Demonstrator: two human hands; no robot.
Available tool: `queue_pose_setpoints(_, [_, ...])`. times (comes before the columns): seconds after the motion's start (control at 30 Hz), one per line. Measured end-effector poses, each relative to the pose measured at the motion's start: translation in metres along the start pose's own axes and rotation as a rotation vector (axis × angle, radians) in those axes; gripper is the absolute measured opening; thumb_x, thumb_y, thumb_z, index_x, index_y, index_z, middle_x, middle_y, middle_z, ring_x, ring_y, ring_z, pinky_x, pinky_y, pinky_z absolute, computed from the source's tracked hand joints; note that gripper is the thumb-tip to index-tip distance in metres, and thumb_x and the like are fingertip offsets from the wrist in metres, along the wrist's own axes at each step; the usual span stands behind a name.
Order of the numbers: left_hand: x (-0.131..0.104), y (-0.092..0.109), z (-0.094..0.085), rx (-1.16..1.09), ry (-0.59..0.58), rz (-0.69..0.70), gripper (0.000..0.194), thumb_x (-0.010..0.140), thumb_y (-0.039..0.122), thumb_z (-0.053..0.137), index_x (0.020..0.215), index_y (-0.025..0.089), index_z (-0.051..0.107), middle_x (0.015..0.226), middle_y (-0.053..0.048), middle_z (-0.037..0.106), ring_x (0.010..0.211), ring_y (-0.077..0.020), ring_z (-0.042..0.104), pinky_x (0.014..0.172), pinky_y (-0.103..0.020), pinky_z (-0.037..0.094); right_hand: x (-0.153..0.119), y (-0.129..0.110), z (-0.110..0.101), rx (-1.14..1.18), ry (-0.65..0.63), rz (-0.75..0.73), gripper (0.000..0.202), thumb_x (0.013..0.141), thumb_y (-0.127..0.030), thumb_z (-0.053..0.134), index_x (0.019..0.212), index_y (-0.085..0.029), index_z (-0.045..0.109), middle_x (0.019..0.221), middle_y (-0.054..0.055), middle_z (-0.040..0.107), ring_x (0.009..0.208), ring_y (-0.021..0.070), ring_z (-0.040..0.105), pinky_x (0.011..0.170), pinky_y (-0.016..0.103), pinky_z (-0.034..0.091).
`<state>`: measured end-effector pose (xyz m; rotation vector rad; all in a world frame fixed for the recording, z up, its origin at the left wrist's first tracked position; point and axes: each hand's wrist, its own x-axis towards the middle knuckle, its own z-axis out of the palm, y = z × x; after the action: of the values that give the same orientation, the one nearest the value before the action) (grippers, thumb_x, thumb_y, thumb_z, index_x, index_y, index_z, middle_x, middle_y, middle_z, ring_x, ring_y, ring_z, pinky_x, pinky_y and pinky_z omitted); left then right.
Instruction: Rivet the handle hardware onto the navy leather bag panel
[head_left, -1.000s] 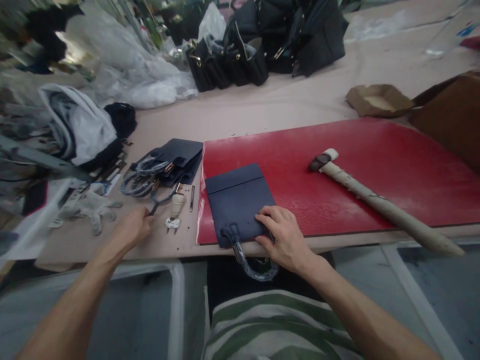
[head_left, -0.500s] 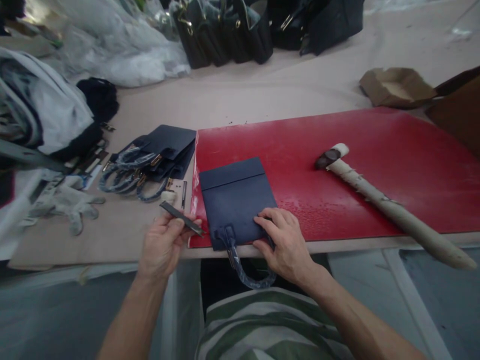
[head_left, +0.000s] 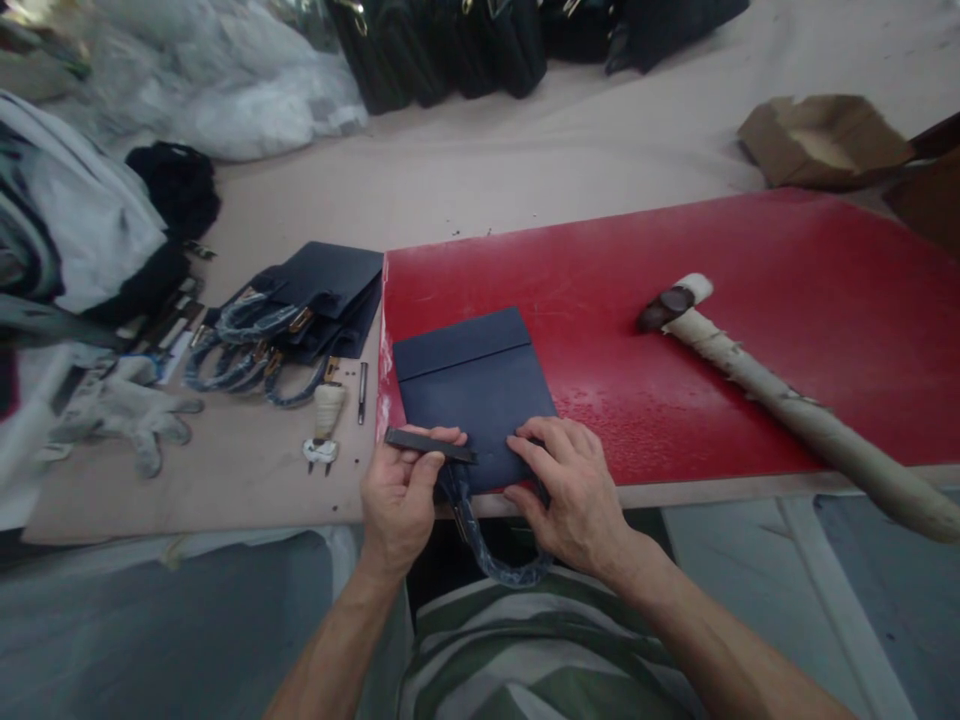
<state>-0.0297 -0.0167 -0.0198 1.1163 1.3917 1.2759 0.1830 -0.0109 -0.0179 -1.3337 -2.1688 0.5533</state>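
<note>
A navy leather bag panel (head_left: 472,390) lies on the red mat, its plastic-wrapped handle (head_left: 495,570) hanging over the table's front edge. In my left hand (head_left: 401,505) is a flat dark bar (head_left: 429,443), pinched between thumb and fingers. The bar's right tip is over the panel's lower part, near the left base of the handle; whether it touches cannot be made out. My right hand (head_left: 566,485) grips the panel's lower right corner by the other handle base, fingertips on top and thumb at the near edge. That handle base is mostly hidden by the fingers.
A hammer (head_left: 772,390) with a wrapped handle rests on the red mat (head_left: 750,260). To the left lie stacked navy panels (head_left: 330,285), a two-pronged tool (head_left: 325,425), a thin metal rod (head_left: 363,393) and a glove (head_left: 142,410). A cardboard tray (head_left: 825,140) stands behind.
My left hand has moved right with the dark bar, from beside the panel to over its lower part, uncovering the two-pronged tool. My right hand stays on the panel. The view has shifted slightly.
</note>
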Motion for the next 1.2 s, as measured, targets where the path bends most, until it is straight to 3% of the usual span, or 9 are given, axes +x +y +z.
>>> queue_pose_setpoints(0.23, [-0.003,0.001,-0.003,0.054,0.01,0.032,0.021,0.094,0.028,0.065,0.107,0.016,0.053,0.104,-0.009,0.076,0.097,-0.0184,0.074,0.095,-0.033,0.061,0.001,0.001,0.0,0.006,0.003,0.007,0.041,0.084,-0.027,0.071,0.122,-0.017,0.059,0.126,0.009,0.057,0.118,0.0278,0.048,0.106,0.047,0.034])
queue_pose_setpoints(0.53, [0.008,0.0,-0.009,-0.326,0.071,-0.088,0.036,0.083,0.032,0.078,0.103,0.016,0.054,0.094,-0.007,0.077,0.085,-0.022,0.076,0.079,-0.035,0.066,0.001,0.001,0.001,0.006,0.019,-0.008,0.04,0.086,-0.027,0.07,0.122,-0.016,0.06,0.125,0.01,0.057,0.117,0.0284,0.048,0.107,0.048,0.035])
queue_pose_setpoints(0.8, [0.008,0.0,-0.013,-0.404,0.05,-0.127,0.035,0.081,0.032,0.08,0.104,0.015,0.06,0.094,-0.007,0.077,0.087,-0.0204,0.075,0.084,-0.033,0.065,0.0,0.002,0.002,-0.003,0.022,-0.02,0.041,0.085,-0.026,0.071,0.122,-0.016,0.059,0.126,0.009,0.057,0.118,0.0291,0.048,0.106,0.049,0.036])
queue_pose_setpoints(0.97, [0.007,0.0,-0.011,-0.34,0.042,-0.108,0.03,0.085,0.03,0.076,0.103,0.015,0.059,0.094,-0.008,0.077,0.088,-0.0225,0.075,0.081,-0.036,0.066,0.0,0.001,0.0,-0.005,0.02,-0.022,0.042,0.083,-0.025,0.073,0.122,-0.016,0.059,0.125,0.009,0.057,0.118,0.029,0.048,0.105,0.048,0.036])
queue_pose_setpoints(1.2, [0.0,0.001,-0.009,0.038,0.027,0.04,0.022,0.093,0.027,0.066,0.109,0.014,0.059,0.104,-0.007,0.076,0.093,-0.0181,0.075,0.092,-0.031,0.062,0.001,0.0,0.001,-0.008,0.029,-0.02,0.043,0.083,-0.026,0.073,0.122,-0.016,0.058,0.124,0.009,0.057,0.116,0.0286,0.047,0.103,0.047,0.036])
